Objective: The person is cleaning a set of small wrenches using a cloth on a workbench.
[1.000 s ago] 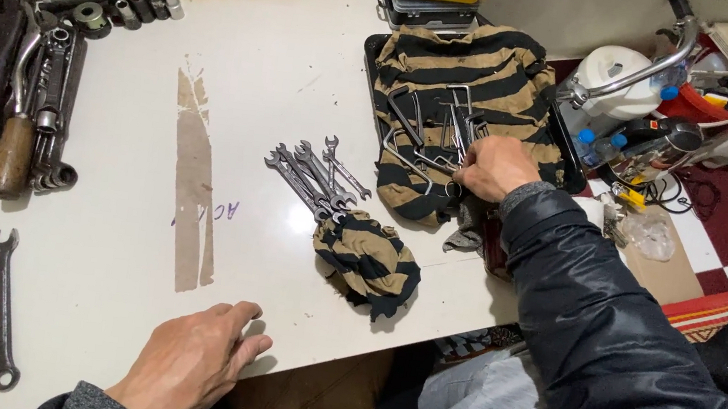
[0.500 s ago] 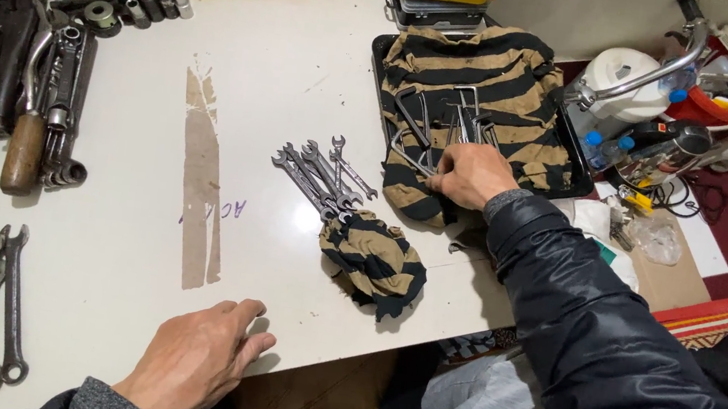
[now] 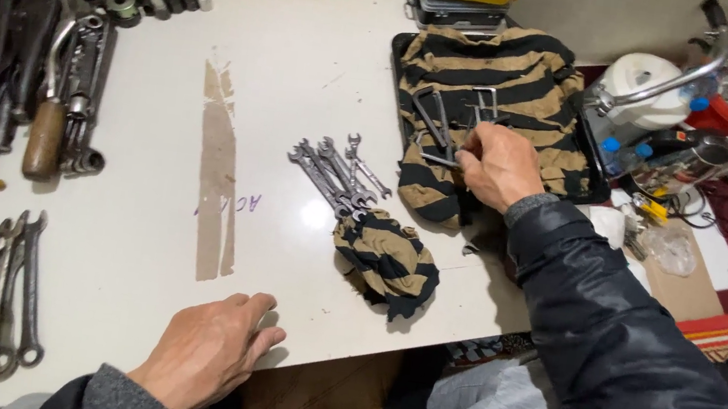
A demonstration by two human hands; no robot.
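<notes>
Striped cloth (image 3: 491, 72) now draws the right hand (image 3: 498, 164), fingers pinched on a small wrench (image 3: 440, 159) (moments ago untouched); left hand (image 3: 212, 348) stays flat, fingers spread, on the white table (image 3: 133, 204).

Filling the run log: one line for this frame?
left hand: flat on table | right hand: on tools atop striped cloth | wrenches: beside it

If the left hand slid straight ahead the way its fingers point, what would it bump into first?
Probably the bundled tan-and-black striped cloth. The left hand lies flat on the white table, fingers aimed right and slightly away; bare tabletop lies between them.
</notes>
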